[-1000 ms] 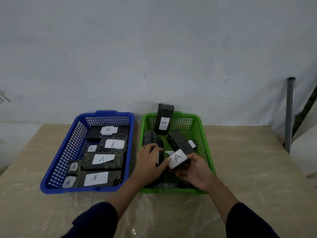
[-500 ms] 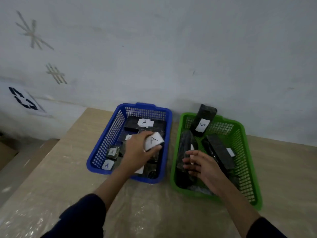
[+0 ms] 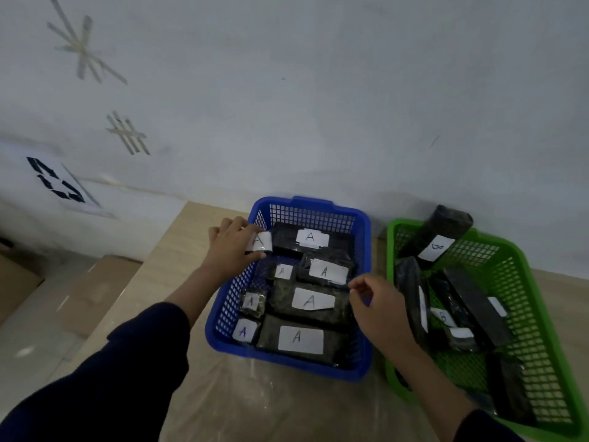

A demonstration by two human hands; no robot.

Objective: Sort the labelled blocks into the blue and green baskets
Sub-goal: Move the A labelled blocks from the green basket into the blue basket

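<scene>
The blue basket [image 3: 318, 207] holds several dark blocks with white "A" labels. My left hand [image 3: 231, 247] grips a small block labelled "A" [image 3: 260, 242] at the basket's far left corner, over its rim. My right hand [image 3: 377, 303] hovers at the blue basket's right wall with fingers loosely curled and nothing in it. The green basket [image 3: 541, 339] to the right holds several dark blocks; one marked "B" [image 3: 435, 242] leans upright against its far wall.
Both baskets stand on a pale wooden table [image 3: 178, 260] covered with clear plastic, pushed against a white wall. Left of the table lie cardboard boxes [image 3: 92, 291] lower down. Tape marks and a printed sheet are stuck on the wall.
My left hand carried the "A" block from the green basket across to the blue basket's far left corner. My right hand left the green basket and now sits at the blue one's right wall.
</scene>
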